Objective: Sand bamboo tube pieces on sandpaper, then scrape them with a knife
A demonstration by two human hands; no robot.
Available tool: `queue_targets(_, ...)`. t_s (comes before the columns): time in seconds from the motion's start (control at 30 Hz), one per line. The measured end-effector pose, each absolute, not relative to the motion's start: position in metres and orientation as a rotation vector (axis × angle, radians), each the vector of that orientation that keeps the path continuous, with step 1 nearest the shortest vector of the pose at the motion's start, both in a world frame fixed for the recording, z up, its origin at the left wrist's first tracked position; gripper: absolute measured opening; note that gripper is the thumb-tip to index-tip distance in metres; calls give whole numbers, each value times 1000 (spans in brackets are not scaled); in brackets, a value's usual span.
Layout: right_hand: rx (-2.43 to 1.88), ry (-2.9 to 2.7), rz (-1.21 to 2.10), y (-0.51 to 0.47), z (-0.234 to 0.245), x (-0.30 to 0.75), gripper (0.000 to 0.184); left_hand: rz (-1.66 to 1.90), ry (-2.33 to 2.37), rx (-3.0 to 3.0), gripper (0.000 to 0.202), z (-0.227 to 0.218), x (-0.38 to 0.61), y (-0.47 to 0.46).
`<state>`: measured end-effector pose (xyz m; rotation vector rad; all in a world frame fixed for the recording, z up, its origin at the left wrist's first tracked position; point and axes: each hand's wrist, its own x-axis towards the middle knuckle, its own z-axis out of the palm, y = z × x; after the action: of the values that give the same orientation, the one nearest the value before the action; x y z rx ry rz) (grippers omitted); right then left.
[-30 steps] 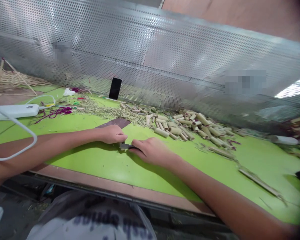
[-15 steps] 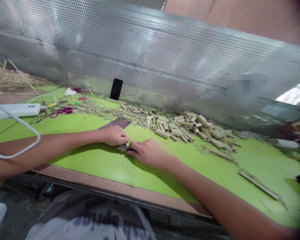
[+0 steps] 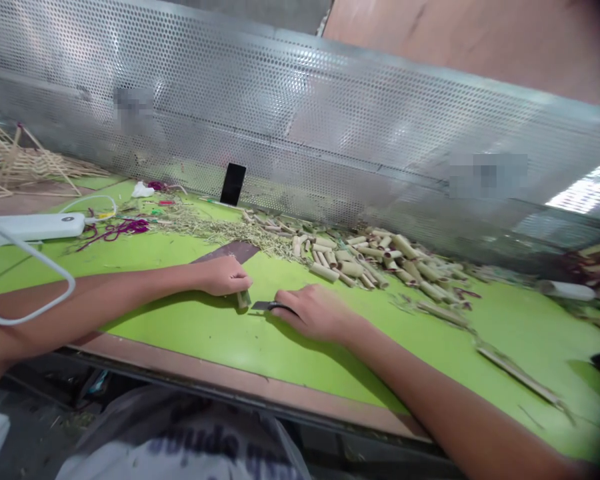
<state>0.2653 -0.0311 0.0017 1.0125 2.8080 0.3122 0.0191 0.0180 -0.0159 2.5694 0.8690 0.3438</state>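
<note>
My left hand (image 3: 223,276) grips a short bamboo piece (image 3: 243,300), whose lower end shows below my fingers. My right hand (image 3: 316,313) is shut on a small knife (image 3: 266,306) with a dark blade, which points left toward the bamboo piece with a small gap between them. Both hands hover low over the green tabletop (image 3: 195,333). A dark flat board (image 3: 230,252) lies just beyond my left hand. Beyond my right hand spreads a heap of cut bamboo tubes (image 3: 365,257).
Bamboo shavings (image 3: 220,231) lie left of the heap. A phone (image 3: 233,184) leans against a perforated metal sheet (image 3: 280,113). At left are a white power strip (image 3: 33,227), a purple cord (image 3: 123,227) and a bamboo frame (image 3: 20,163). A long bamboo strip (image 3: 520,377) lies at right.
My hands have moved apart. The knife has shifted right with my right hand, away from my left hand, and the bamboo piece now shows below my left fingers.
</note>
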Motion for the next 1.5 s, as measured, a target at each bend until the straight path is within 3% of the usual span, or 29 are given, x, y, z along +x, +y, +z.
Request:
queue_targets(0.6,1040,2898,433,-37,0,242,34,308,910,2631,44,-12,35,9)
queue_targets(1.5,1040,2866,117,-36,6,261,38,304,906,2519,45,-12,33,11)
